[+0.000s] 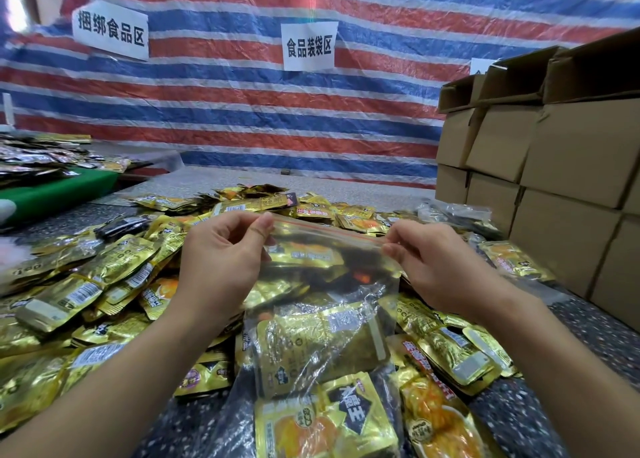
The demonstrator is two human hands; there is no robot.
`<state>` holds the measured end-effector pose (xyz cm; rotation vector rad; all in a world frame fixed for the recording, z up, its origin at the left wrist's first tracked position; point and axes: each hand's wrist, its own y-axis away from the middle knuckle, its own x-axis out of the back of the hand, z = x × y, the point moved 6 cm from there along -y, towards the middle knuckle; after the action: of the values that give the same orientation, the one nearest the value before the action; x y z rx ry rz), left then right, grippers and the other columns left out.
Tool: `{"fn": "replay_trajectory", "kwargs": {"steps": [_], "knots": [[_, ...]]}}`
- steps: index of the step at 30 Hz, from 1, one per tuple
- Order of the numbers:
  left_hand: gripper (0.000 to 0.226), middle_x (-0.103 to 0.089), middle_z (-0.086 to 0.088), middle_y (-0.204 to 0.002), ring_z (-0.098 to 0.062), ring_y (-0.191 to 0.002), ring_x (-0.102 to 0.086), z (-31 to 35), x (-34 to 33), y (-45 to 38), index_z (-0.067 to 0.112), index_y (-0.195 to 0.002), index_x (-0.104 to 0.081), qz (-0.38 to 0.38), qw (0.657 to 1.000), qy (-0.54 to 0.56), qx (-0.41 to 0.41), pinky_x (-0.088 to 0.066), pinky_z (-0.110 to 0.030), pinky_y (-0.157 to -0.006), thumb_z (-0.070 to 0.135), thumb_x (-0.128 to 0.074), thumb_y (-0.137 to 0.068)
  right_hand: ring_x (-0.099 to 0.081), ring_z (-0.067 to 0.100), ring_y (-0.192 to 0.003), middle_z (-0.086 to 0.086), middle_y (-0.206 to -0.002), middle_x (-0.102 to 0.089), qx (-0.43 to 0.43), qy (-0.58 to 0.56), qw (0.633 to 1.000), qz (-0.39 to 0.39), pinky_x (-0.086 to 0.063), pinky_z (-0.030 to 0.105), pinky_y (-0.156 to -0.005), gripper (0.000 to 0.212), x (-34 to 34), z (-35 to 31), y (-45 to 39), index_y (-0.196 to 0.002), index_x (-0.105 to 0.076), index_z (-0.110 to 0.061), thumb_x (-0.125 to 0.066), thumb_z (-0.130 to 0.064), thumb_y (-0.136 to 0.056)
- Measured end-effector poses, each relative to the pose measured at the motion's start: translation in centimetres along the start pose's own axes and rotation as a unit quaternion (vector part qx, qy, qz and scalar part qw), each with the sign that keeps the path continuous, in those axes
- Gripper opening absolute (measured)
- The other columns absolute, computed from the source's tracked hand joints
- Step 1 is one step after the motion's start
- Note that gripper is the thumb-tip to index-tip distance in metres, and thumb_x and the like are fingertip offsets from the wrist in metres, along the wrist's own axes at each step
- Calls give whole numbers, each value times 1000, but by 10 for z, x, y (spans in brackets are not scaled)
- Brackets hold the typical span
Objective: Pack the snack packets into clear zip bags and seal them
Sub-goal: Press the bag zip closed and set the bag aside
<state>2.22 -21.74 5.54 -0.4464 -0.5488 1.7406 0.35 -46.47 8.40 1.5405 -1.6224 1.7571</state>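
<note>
Both hands are holding a clear zip bag up over the heap of gold snack packets, which is serving here as the landmark. The left hand is pinching the bag's upper left corner between thumb and curled fingers, and the right hand is pinching the upper right corner at the red zip strip, which is stretching taut between them. Inside the bag several gold packets are sitting, hanging just above the heap; whether the strip is pressed fully closed along its length is hard to tell through the glare. Just nearer the camera than the held bag, another filled clear bag is lying on top of the heap. To the right of the heap, stacked cardboard boxes are standing, the top ones with flaps open. Behind the heap, a red, white and blue striped tarp is hanging with white paper signs on it. To the left of the heap, a green board is carrying more packets.
</note>
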Motion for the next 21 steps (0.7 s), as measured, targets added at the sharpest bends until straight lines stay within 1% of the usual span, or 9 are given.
{"fn": "replay_trajectory", "kwargs": {"steps": [3,6,9,12,14,16,17,19,21], "knots": [[21,-66,-5,-62,-8,-52,-56,0,0,0,16,-77,-72,6,1000,6,0,-48,-18,-52,25,-62,-94,-47,8,-58,-11,-64,-53,17,-13,1000,12,-40,36,-53,28,-1,-3,1,-75,-48,-31,-53,-20,-100],[21,-63,-3,-60,-7,-53,-55,-3,-1,0,16,-80,-70,-7,1000,10,15,-48,-20,-54,25,-60,-95,-52,14,-60,-11,-67,-55,25,1,1000,10,-48,45,-57,20,-5,-6,2,-80,-52,-26,-54,-21,-99],[25,-62,0,-64,-13,-59,-57,-7,-8,2,15,-79,-65,-41,997,35,51,-51,-36,-61,26,-55,-98,-51,7,-63,-14,-70,-54,22,13,1000,2,-47,37,-56,19,-9,-3,3,-81,-51,-31,-52,-27,-99],[27,-63,3,-66,-13,-59,-58,-6,-13,3,17,-75,-61,-67,991,84,79,-50,-27,-55,27,-52,-99,-50,4,-66,-14,-71,-53,21,-21,999,31,-37,18,-56,18,-8,-2,4,-82,-54,-28,-53,-22,-99],[28,-64,5,-66,-12,-57,-58,-5,-17,6,14,-77,-62,-99,980,131,109,-48,-24,-53,38,-56,-90,-50,1,-66,-12,-70,-54,6,-68,996,54,-40,14,-58,19,-7,1,5,-83,-57,-25,-54,-17,-99],[37,-68,5,-70,-11,-59,-59,-4,-23,9,15,-78,-70,-144,969,153,129,-49,-23,-54,51,-59,-75,-50,2,-63,-9,-70,-56,-11,-107,992,59,-40,12,-59,17,-8,4,6,-85,-60,-23,-54,-18,-100],[37,-71,4,-74,-11,-60,-60,-3,-25,11,20,-76,-74,-161,967,145,132,-50,-22,-55,54,-60,-70,-50,2,-62,-8,-70,-56,-15,-117,991,58,-40,12,-58,17,-8,4,7,-85,-61,-24,-55,-19,-99],[31,-74,0,-79,-9,-60,-62,-3,-27,13,25,-73,-78,-169,970,120,128,-51,-20,-56,52,-62,-69,-51,1,-62,-10,-69,-57,-15,-121,991,51,-40,12,-58,17,-8,3,7,-81,-61,-28,-58,-21,-97],[28,-75,-5,-79,-9,-59,-61,-3,-26,14,20,-72,-78,-151,974,112,124,-50,-19,-54,43,-61,-75,-52,-1,-65,-11,-71,-58,-16,-109,993,41,-41,12,-59,23,-9,2,8,-78,-60,-34,-63,-19,-95]]}}
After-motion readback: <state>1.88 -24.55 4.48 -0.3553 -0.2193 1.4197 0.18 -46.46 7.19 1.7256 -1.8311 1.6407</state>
